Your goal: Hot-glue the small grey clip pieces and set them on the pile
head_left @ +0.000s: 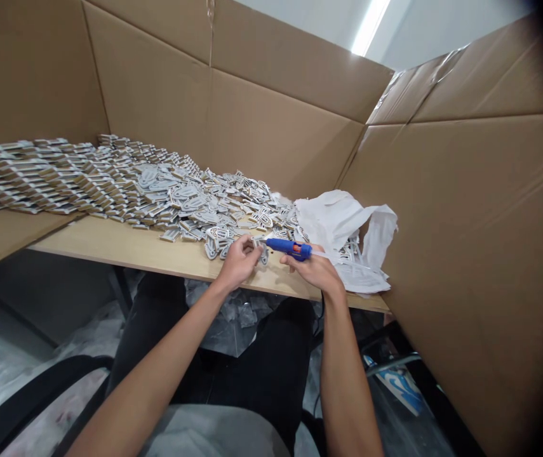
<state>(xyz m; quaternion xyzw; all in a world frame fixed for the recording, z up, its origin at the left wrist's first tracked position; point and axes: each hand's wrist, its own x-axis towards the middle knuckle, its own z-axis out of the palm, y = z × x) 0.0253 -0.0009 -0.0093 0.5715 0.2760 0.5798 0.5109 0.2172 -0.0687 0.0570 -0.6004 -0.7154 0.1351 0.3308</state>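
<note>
My right hand [316,270] is wrapped round a blue hot glue gun [288,247], and a clear glue stick [335,257] sticks out of its back end. The gun's nozzle points left, close to a small grey-and-white flat piece [264,254]. My left hand [240,261] pinches that piece just above the front part of the table. Whether the nozzle touches it, I cannot tell. A loose heap of similar grey-and-white pieces [190,197] lies right behind my left hand.
Stacked rows of such pieces [47,174] fill the wooden table's [123,241] left side. A crumpled white bag [333,216] with more pieces stands at the right. Tall cardboard walls [271,120] enclose the back and sides. Clear plastic bags [237,317] lie below the table.
</note>
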